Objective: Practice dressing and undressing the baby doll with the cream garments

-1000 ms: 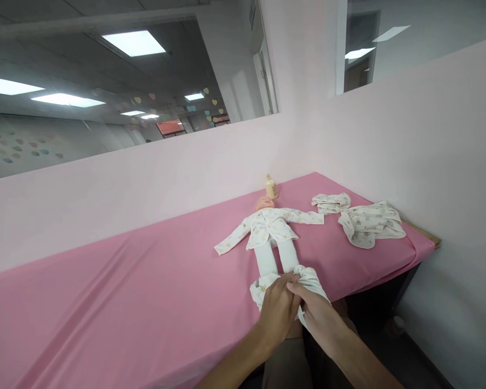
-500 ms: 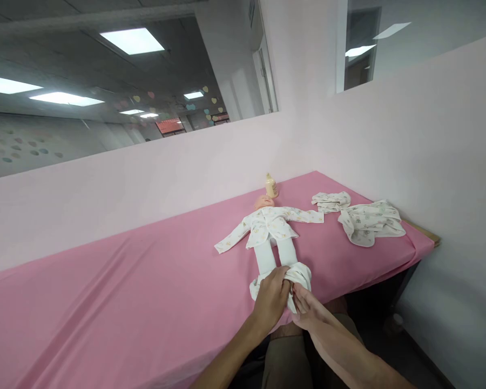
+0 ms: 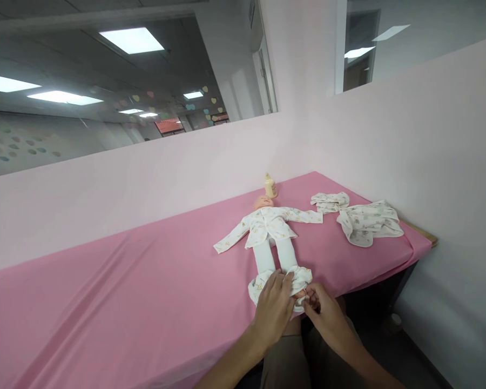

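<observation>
Shows pale wall (image 3: 437, 135) behind and to the right, with large window (image 3: 105, 70) set in at upper left and smaller window (image 3: 358, 48) at upper right. Below, shows surface (image 3: 105, 302) under pink cloth, creased toward the left, with corner by the wall. Near its front edge, includes the person's lap (image 3: 285, 362), partly hidden by the arms. On the surface, shows doll (image 3: 285, 254) lying on its back, head toward the wall, feet toward the person. Dressed in white patterned jacket (image 3: 263, 226), open at the bottom, sleeves stretched out to both sides. Around lower legs and feet, shows white patterned trousers (image 3: 302, 276), bunched up. To the right of the doll, includes larger patterned cloth (image 3: 370, 222), loosely folded, just beside smaller patterned cloth (image 3: 330, 202). Shows left hand (image 3: 272, 307) laid over bunched trousers, fingers curved and close together; cannot tell grip underneath. Shows right hand (image 3: 324, 310) with thumb and fingers pinching trousers at the edge, beside doll's foot (image 3: 299, 294). Just behind doll's head (image 3: 263, 202), shows cream bottle (image 3: 270, 187) standing upright near the wall.
</observation>
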Action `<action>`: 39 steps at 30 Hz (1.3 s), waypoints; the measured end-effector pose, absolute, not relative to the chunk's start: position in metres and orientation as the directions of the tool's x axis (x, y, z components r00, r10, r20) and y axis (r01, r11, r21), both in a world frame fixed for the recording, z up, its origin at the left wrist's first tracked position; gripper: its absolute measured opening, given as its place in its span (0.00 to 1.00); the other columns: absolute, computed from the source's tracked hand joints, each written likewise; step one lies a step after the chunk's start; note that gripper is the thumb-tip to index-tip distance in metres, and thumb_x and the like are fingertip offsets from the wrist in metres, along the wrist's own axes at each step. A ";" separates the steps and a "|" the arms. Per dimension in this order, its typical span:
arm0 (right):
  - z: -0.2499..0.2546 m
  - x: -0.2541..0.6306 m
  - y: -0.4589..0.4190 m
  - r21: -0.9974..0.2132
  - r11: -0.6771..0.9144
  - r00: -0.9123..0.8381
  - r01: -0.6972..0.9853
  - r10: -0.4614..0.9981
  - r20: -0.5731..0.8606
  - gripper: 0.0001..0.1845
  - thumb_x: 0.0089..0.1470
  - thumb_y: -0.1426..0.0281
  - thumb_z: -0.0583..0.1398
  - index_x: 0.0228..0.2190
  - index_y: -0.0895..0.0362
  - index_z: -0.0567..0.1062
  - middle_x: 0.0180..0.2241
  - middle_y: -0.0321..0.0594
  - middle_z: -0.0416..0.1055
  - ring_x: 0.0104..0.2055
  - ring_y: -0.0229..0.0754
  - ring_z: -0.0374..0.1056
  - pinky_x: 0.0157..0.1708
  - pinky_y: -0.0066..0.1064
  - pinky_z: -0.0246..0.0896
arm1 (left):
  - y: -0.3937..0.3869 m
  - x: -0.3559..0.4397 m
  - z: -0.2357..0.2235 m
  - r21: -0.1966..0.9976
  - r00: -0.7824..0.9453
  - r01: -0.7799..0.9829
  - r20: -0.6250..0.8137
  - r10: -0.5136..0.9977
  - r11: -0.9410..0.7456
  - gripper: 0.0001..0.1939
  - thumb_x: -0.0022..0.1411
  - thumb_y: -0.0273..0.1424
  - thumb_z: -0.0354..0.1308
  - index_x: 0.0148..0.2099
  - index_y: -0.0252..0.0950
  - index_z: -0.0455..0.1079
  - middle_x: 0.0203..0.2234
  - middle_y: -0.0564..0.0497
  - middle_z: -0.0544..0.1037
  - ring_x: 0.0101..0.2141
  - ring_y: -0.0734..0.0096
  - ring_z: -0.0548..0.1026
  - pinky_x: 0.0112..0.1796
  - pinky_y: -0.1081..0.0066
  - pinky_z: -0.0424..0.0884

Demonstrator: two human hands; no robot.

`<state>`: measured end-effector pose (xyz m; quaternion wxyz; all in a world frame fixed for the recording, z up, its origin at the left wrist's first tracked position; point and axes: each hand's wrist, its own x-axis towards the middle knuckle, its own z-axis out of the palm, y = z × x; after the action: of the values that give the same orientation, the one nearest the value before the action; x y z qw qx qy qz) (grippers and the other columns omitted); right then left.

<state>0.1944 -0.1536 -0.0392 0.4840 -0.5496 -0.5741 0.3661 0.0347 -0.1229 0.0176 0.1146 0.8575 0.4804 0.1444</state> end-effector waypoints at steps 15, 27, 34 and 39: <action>-0.032 0.213 -0.121 -0.944 0.175 -0.160 0.282 0.978 0.133 0.34 0.45 0.71 0.61 0.55 0.55 0.60 0.52 0.45 0.68 0.53 0.50 0.64 0.51 0.41 0.59 | -0.120 0.037 0.023 0.626 0.379 0.688 0.123 0.917 -0.368 0.35 0.54 0.24 0.49 0.65 0.38 0.56 0.57 0.46 0.67 0.57 0.54 0.61 0.57 0.59 0.56; -0.028 0.225 -0.091 -0.962 0.179 -0.086 0.204 0.983 0.165 0.47 0.40 0.68 0.66 0.61 0.54 0.57 0.55 0.48 0.66 0.56 0.51 0.62 0.55 0.45 0.56 | -0.108 0.038 0.042 0.628 0.302 0.727 0.071 0.951 -0.278 0.28 0.57 0.31 0.51 0.61 0.40 0.59 0.52 0.46 0.71 0.51 0.55 0.65 0.51 0.60 0.60; -0.033 0.230 -0.086 -0.819 0.404 -0.274 0.408 0.909 0.312 0.37 0.47 0.65 0.63 0.58 0.56 0.61 0.57 0.49 0.63 0.57 0.51 0.61 0.56 0.43 0.57 | -0.105 0.040 0.037 0.386 0.467 0.810 0.030 0.884 -0.441 0.39 0.53 0.24 0.50 0.67 0.43 0.48 0.59 0.46 0.61 0.52 0.55 0.65 0.52 0.59 0.62; -0.032 0.231 -0.080 -0.871 0.411 -0.370 0.270 0.879 0.300 0.37 0.49 0.67 0.61 0.60 0.53 0.58 0.59 0.46 0.61 0.58 0.49 0.60 0.56 0.41 0.58 | -0.099 0.038 0.036 0.343 0.539 0.793 -0.010 0.842 -0.504 0.43 0.54 0.25 0.52 0.69 0.44 0.42 0.68 0.49 0.44 0.62 0.53 0.55 0.58 0.56 0.56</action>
<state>0.2306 -0.0799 -0.0323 0.4035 -0.3901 -0.7367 0.3772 0.0377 -0.0991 0.0361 0.1552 0.8634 0.4734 0.0794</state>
